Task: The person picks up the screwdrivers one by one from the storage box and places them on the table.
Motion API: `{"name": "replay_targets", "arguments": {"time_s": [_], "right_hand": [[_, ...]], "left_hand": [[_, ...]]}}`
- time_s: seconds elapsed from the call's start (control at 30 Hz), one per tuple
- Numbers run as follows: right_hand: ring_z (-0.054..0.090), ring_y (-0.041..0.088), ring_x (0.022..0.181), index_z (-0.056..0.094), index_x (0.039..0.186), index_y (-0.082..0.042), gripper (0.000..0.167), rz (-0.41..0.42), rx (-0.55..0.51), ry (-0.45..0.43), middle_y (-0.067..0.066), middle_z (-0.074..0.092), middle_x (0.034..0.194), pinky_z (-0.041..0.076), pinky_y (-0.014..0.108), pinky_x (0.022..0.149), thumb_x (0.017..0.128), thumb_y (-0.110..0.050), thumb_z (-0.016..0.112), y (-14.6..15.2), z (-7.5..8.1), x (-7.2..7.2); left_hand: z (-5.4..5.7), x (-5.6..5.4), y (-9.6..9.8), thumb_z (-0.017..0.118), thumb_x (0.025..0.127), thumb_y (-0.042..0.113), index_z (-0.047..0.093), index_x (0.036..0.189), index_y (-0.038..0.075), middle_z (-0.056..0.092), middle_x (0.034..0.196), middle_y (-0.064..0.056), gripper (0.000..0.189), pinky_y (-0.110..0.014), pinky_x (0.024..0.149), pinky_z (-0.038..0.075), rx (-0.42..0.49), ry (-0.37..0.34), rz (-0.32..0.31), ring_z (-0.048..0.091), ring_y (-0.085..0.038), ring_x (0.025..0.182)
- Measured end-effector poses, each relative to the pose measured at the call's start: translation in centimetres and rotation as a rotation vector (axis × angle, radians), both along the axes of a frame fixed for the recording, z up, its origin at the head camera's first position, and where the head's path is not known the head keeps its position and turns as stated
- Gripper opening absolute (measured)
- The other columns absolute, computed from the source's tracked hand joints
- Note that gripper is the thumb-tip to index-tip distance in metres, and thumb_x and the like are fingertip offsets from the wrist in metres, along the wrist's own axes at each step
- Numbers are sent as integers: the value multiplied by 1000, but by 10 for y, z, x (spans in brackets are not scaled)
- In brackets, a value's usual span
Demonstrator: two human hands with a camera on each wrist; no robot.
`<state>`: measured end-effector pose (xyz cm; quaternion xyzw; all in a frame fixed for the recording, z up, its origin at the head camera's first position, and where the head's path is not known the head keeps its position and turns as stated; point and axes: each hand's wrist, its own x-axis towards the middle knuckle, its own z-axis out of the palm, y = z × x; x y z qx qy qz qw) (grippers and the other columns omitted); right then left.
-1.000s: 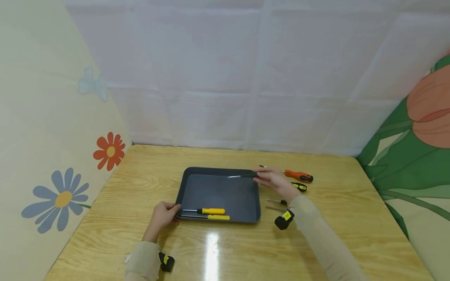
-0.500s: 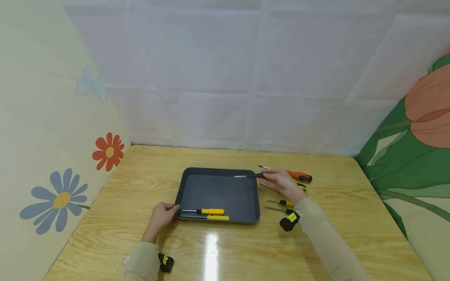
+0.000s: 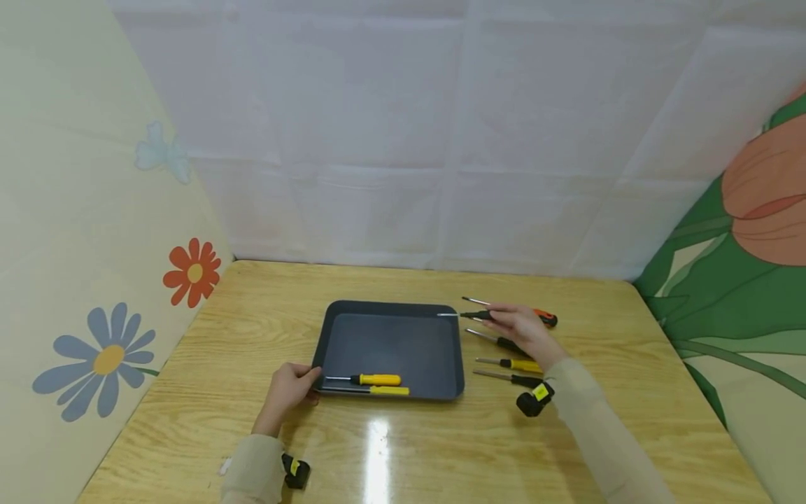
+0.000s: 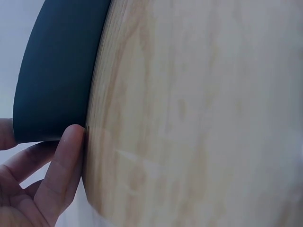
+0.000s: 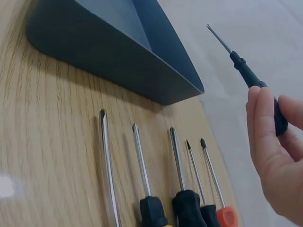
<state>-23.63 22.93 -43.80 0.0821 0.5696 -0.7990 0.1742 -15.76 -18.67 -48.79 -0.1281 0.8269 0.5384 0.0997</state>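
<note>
My right hand pinches a small screwdriver by its black handle, its thin shaft pointing left over the right rim of the dark grey tray. In the right wrist view this screwdriver is raised above the table, between thumb and fingers. My left hand grips the tray's near left corner, thumb at the rim. From the left wrist, fingers touch the corner's outer side. Inside the tray, along its near side, lie a yellow-handled screwdriver and another yellow-handled tool.
Right of the tray, several screwdrivers lie in a row on the wooden table, tips toward it. Among them are a yellow-handled screwdriver and an orange-and-black-handled screwdriver. A white cloth wall stands behind the table.
My right hand has moved to the right with the screwdriver, drawing most of it away from over the tray. The left hand stays on the tray's corner.
</note>
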Motion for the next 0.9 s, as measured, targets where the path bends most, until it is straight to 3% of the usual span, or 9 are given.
{"name": "replay_targets", "arguments": {"time_s": [0.13, 0.3, 0.47, 0.6, 0.73, 0.9], "right_hand": [[64, 15, 80, 18, 136, 17, 51, 1, -3, 0, 28, 41, 122, 50, 27, 82, 92, 7, 42, 6, -1, 2], [65, 18, 81, 20, 134, 18, 51, -10, -31, 0, 7, 59, 92, 50, 27, 80, 91, 7, 44, 15, -2, 4], [65, 21, 82, 35, 128, 17, 40, -27, -74, 15, 8, 60, 91, 50, 27, 81, 90, 9, 44, 25, -2, 6], [65, 22, 82, 61, 105, 8, 22, -42, -133, 32, 9, 61, 93, 50, 28, 82, 88, 12, 47, 33, -4, 8], [65, 20, 82, 68, 85, -4, 28, -38, -161, 29, 8, 63, 91, 50, 25, 79, 89, 12, 46, 41, -4, 10], [66, 19, 80, 68, 83, -6, 33, -33, -166, 20, 9, 64, 87, 51, 21, 75, 91, 10, 41, 49, -1, 13]], "left_hand": [[0, 0, 0, 54, 89, 6, 61, 103, -15, 62, 65, -13, 27, -32, 47, 53, -7, 5, -2, 61, -21, 48], [0, 1, 0, 54, 89, 7, 60, 104, -16, 62, 65, -14, 27, -32, 47, 53, -7, 12, -2, 61, -22, 48], [0, 1, 0, 54, 89, 7, 59, 105, -16, 63, 67, -15, 29, -32, 48, 53, -5, 12, -2, 61, -22, 48], [0, 1, 0, 54, 89, 7, 59, 106, -17, 63, 68, -15, 29, -32, 48, 53, -6, 9, -3, 61, -22, 49], [1, 1, 0, 54, 89, 7, 59, 106, -17, 63, 68, -15, 29, -32, 48, 53, -11, 12, -3, 61, -22, 49], [1, 1, 0, 54, 89, 7, 59, 105, -17, 63, 68, -16, 29, -32, 47, 53, -8, 21, -1, 61, -22, 48]]}}
